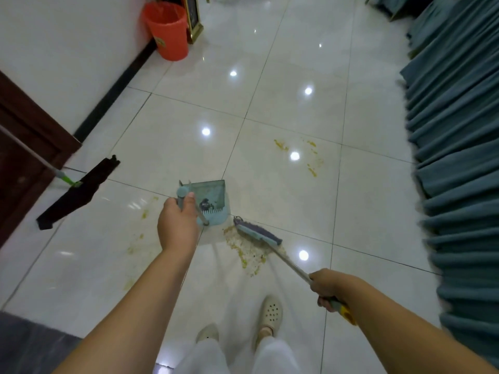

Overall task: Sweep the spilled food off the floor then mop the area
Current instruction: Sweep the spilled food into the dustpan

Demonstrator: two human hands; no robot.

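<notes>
- Left hand (176, 225) clamped around the upright handle of a pale blue dustpan (213, 198), standing on the white tiled floor (297, 63).
- Right hand (328, 288) closed around the broom (258, 233) handle, low on the shaft near its yellow end.
- Broom head down on the tiles just right of the dustpan, resting on the main yellowish spilled food (247, 252).
- More yellow smears (310, 157) farther ahead and right; fainter ones left of the dustpan.
- Flat mop (78, 193) with black pad lying on the floor at left, well apart from the spill.
- Orange bucket (167, 31) against the far wall.
- Teal cloth (456, 157) hanging along the right edge.
</notes>
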